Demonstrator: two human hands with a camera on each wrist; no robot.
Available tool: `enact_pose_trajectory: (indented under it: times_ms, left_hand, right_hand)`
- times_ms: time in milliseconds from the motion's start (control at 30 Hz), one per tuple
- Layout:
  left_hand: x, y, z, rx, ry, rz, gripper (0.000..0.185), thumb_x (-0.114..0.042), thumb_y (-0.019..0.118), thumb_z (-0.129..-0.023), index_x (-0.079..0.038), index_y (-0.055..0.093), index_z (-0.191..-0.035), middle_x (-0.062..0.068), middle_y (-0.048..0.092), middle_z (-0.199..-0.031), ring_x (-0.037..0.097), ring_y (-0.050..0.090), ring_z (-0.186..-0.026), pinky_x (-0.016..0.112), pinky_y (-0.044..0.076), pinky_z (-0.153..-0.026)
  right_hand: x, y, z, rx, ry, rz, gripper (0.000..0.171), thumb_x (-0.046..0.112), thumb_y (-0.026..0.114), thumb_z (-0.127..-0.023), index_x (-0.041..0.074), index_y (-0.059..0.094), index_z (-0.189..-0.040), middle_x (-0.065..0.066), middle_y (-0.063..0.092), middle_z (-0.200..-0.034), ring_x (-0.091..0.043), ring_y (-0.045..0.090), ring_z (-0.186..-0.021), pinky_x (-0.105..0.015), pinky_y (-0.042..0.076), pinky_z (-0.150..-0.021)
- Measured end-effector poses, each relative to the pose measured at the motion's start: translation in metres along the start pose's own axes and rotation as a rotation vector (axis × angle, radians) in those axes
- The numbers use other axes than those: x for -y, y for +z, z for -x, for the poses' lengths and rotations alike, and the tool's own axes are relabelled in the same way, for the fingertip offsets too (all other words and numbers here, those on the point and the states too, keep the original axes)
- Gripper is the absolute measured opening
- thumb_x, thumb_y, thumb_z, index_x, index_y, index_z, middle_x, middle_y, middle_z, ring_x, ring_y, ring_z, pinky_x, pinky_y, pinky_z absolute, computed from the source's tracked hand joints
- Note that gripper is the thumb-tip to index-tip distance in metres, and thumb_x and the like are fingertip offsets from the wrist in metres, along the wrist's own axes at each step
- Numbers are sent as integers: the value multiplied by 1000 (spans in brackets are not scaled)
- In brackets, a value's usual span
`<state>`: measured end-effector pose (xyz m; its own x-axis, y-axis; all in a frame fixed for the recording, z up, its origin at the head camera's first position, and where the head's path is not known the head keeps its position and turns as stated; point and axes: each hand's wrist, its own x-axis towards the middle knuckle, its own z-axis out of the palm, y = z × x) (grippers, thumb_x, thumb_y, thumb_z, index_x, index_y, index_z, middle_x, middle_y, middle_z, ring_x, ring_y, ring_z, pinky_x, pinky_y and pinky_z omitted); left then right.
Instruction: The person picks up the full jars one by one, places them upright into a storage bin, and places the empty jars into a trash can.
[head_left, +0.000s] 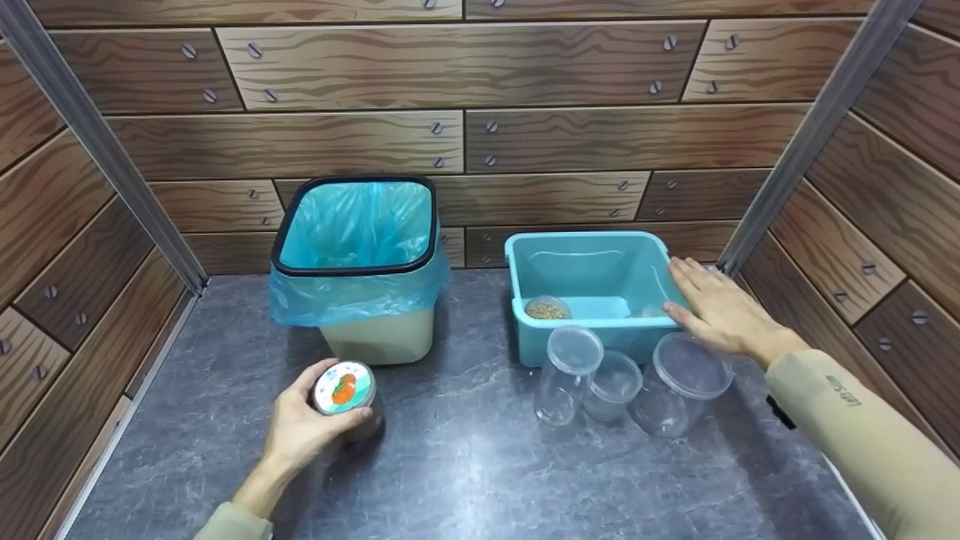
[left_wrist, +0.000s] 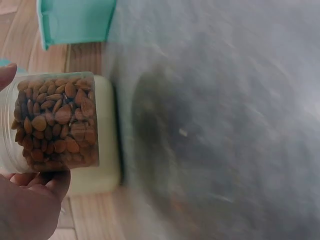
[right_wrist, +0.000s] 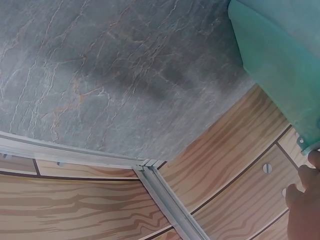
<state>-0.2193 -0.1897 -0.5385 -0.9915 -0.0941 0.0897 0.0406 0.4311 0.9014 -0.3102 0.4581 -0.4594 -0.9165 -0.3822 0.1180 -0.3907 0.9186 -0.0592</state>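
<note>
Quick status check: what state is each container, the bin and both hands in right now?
Clear plastic jar of brown seeds: lidded, upright on the table, gripped by left hand.
Cream waste bin with blue liner bag: open, upright.
Teal plastic tub: open, small container of grains inside.
Three clear plastic containers: empty, tilted.
Right hand: flat on the tub's rim.

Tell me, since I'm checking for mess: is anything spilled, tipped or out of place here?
Nothing stands out. The three empty clear containers stand upright before the teal tub, and the left hand grips a closed jar of almonds. No spills show.
</note>
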Motion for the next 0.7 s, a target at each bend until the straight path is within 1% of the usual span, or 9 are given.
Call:
enact_pose_trajectory:
  times_ms: [167,400,533,700]
  left_hand:
    - [-19,7,-5,21,51,-2,95,-23,109,-71,-10,66,-154,10,78,-137,21,73,-116,22,58,-94]
    - [-36,19,-12,55,111,35,90,-17,109,-70,-12,69,-150,8,79,-133,20,73,-113,25,59,-96]
    - [-47,26,-14,80,150,26,88,-19,109,-69,-14,71,-148,6,80,-130,19,74,-113,28,60,-98]
    - [-62,35,-16,122,181,11,89,-24,110,-67,-17,72,-146,3,80,-129,18,74,-111,32,62,-98]
  right_hand:
    - [0,0,0,-9,-3,-4,80,44,50,-118,-9,28,-174,-33,29,-182,-57,27,-170,-72,23,-137]
    - [1,0,-1,-1,-4,-4,81,46,49,-118,-9,26,-174,-33,27,-182,-58,26,-170,-72,21,-138]
    - [0,0,-1,-4,-2,-8,81,45,48,-119,-9,25,-174,-33,26,-182,-58,25,-170,-73,21,-137]
    - [0,1,-1,-2,-7,-21,81,45,50,-118,-9,25,-174,-34,27,-182,-58,25,-170,-74,22,-137]
